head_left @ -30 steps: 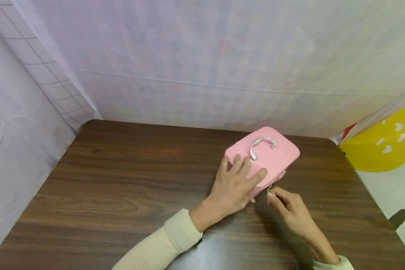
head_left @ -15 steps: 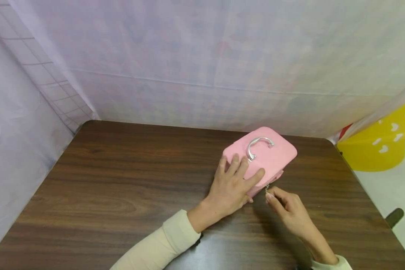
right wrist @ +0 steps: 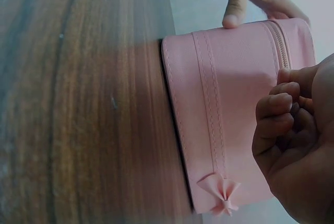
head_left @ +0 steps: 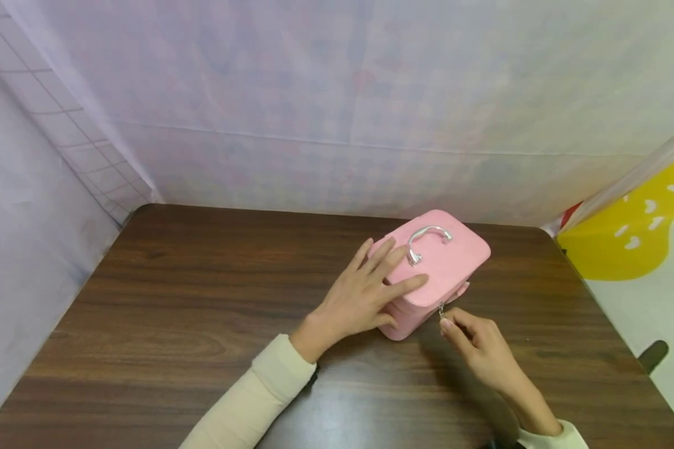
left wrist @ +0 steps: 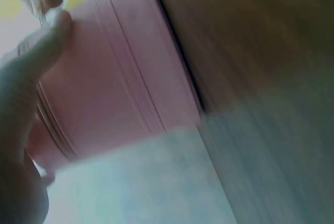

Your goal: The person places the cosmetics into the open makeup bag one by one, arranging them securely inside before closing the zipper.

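Observation:
A pink zip-up vanity case (head_left: 452, 268) with a silver handle (head_left: 429, 231) on its lid stands on the table, turned at an angle. My left hand (head_left: 354, 299) rests with spread fingers over the lid's near-left edge, its thumb by the side wall. At the near corner my right hand (head_left: 485, 352) pinches a small metal zipper pull (head_left: 441, 310) between thumb and index finger. In the right wrist view, the zipper (right wrist: 282, 46) runs along the upper part of the wall, and a pink bow (right wrist: 222, 190) sits on the front. The zipper pull is mostly hidden there by my fingers.
The dark wood-grain table (head_left: 202, 299) spreads to the left and in front of the case. A pale curtain (head_left: 314, 112) hangs along the back edge. Beyond the right edge is a yellow shape with white marks (head_left: 623, 237).
My left hand has drawn back to the left, uncovering more of the lid and side wall. My right hand keeps pinching the zipper pull at about the same spot on the case.

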Tool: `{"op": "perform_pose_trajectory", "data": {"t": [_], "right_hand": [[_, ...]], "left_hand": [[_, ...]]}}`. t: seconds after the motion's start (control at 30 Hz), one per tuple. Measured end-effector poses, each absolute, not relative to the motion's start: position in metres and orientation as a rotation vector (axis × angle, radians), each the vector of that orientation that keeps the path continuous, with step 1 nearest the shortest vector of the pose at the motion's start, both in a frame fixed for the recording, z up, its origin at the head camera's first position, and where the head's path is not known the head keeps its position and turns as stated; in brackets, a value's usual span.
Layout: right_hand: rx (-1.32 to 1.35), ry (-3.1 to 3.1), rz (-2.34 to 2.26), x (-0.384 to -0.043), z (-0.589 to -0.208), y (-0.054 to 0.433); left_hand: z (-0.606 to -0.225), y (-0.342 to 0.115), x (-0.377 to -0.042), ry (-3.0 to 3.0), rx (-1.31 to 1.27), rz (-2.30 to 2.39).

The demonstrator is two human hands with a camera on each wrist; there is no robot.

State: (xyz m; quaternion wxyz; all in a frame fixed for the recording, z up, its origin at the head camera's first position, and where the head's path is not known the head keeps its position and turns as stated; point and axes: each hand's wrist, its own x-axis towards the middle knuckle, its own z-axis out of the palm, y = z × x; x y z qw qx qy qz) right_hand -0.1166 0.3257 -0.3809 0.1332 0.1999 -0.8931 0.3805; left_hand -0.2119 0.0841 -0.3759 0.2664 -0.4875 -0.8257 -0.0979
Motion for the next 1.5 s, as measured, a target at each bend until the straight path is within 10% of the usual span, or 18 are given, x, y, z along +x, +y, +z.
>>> {"op": "perform_pose_trajectory", "data": {"t": [1.5], "right_hand": [[0.591,-2.626,1.117,-0.117,-0.382,0.330]], "left_hand": [[-0.381,0.092,-0.215,-2.059,-1.335,-0.419]]}}
